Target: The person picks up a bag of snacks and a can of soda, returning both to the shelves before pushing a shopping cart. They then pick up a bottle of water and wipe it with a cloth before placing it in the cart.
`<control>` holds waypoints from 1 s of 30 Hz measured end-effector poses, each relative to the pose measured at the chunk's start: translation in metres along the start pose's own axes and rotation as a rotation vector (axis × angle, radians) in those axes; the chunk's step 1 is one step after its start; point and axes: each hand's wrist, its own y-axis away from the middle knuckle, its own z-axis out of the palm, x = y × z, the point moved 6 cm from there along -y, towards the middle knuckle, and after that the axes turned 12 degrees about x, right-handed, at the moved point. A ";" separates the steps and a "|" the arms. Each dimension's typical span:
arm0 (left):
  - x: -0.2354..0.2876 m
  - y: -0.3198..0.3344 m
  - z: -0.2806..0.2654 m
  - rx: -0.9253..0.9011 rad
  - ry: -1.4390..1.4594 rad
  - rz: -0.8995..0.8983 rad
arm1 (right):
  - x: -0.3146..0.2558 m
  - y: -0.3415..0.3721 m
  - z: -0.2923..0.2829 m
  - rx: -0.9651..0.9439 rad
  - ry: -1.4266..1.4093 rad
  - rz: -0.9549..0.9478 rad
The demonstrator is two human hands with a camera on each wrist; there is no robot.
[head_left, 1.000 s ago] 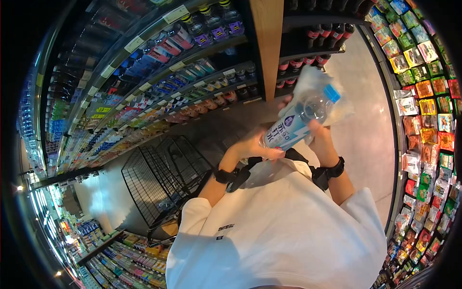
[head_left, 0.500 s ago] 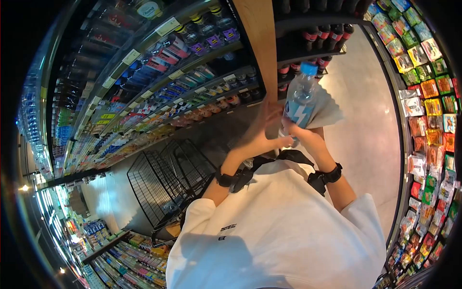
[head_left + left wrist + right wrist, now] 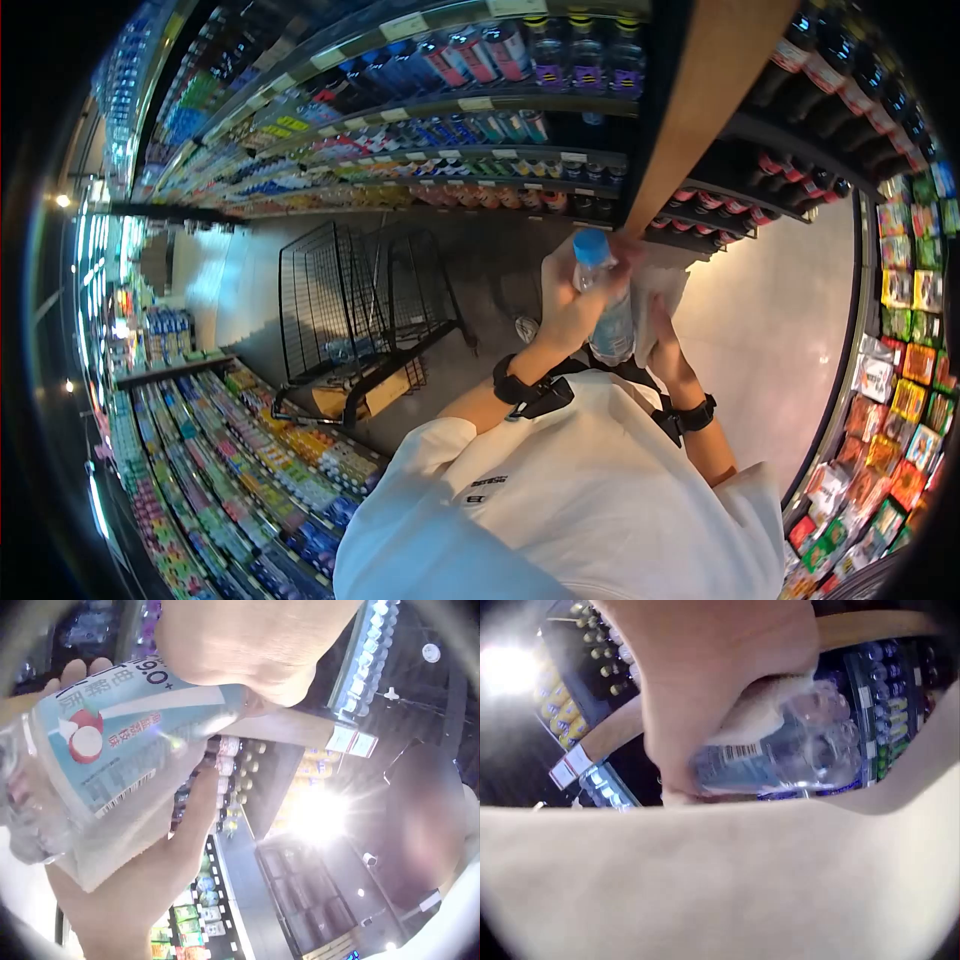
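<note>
In the head view a clear plastic drink bottle (image 3: pixel 613 335) with a blue cap (image 3: pixel 591 246) stands tilted before the chest. My left hand (image 3: pixel 572 300) grips its upper part, below the cap. From the other side my right hand (image 3: pixel 668 345) holds a soft white cloth (image 3: pixel 660 292) against the bottle, its thumb raised. The left wrist view brings out the blue-and-white label (image 3: pixel 112 742) with a red fruit picture. There the cloth (image 3: pixel 127 840) lies between bottle and right palm, and fingertips (image 3: pixel 82 673) show beyond the bottle.
A black wire shopping cart (image 3: pixel 345 310) stands at the left, with a cardboard box (image 3: pixel 362 392) low in it. Drink shelves (image 3: pixel 440 110) run along the far side, beside a wooden post (image 3: pixel 705 110). Packaged snacks (image 3: pixel 905 400) line the right side.
My left hand has let go of the bottle's lower end and now grips it higher up. The bottle's cap has swung leftward. The head view has turned, and the cart sits further right in it.
</note>
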 end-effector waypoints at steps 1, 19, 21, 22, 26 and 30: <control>0.008 0.002 -0.002 -0.058 -0.100 0.116 | 0.002 -0.011 0.007 -0.017 -0.009 0.030; 0.137 0.047 -0.142 -0.039 -0.306 0.764 | 0.002 -0.006 0.223 -0.520 0.725 -0.529; 0.153 0.047 -0.166 -0.006 -0.259 0.750 | 0.011 -0.005 0.242 -0.514 0.703 -0.556; 0.159 0.048 -0.179 0.011 -0.237 0.742 | 0.019 -0.005 0.250 -0.506 0.672 -0.532; 0.164 0.045 -0.247 0.114 0.002 0.585 | 0.076 -0.015 0.256 -0.364 0.389 0.213; 0.159 0.041 -0.326 0.535 0.374 0.257 | 0.075 -0.003 0.302 -0.367 0.324 0.288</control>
